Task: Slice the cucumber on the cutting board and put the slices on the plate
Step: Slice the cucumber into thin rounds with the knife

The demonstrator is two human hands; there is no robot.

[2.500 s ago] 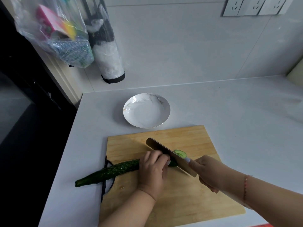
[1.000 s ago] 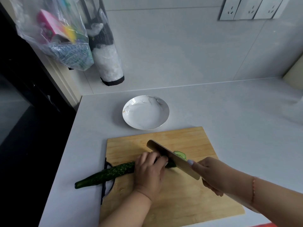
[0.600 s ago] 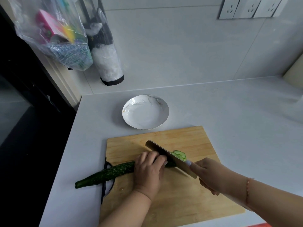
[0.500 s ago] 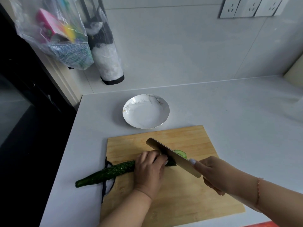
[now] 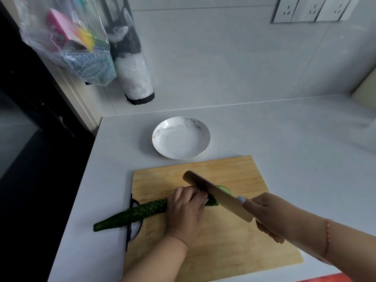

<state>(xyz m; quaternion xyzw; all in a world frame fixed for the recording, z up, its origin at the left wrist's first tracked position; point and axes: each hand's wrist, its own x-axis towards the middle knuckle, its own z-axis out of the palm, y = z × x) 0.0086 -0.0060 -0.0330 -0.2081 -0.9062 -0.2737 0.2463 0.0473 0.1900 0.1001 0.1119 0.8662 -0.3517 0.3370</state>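
Observation:
A long dark green cucumber lies across the wooden cutting board, its left end sticking out over the counter. My left hand holds the cucumber down near its cut end, fingers curled over it. My right hand grips the handle of a broad knife, whose blade stands against the cucumber right beside my left fingertips. A few pale green slices lie on the board behind the blade, partly hidden. The white marbled plate sits beyond the board with nothing on it.
Plastic bags and a black-and-white bag hang on the wall at the back left. The counter drops off along its left edge into a dark gap. Wall sockets are at the top right. A pale object sits at the far right.
My left hand has crept a little leftward along the cucumber. The knife has gone up and down through cuts, and the cut end is shorter; slices gathered behind the blade.

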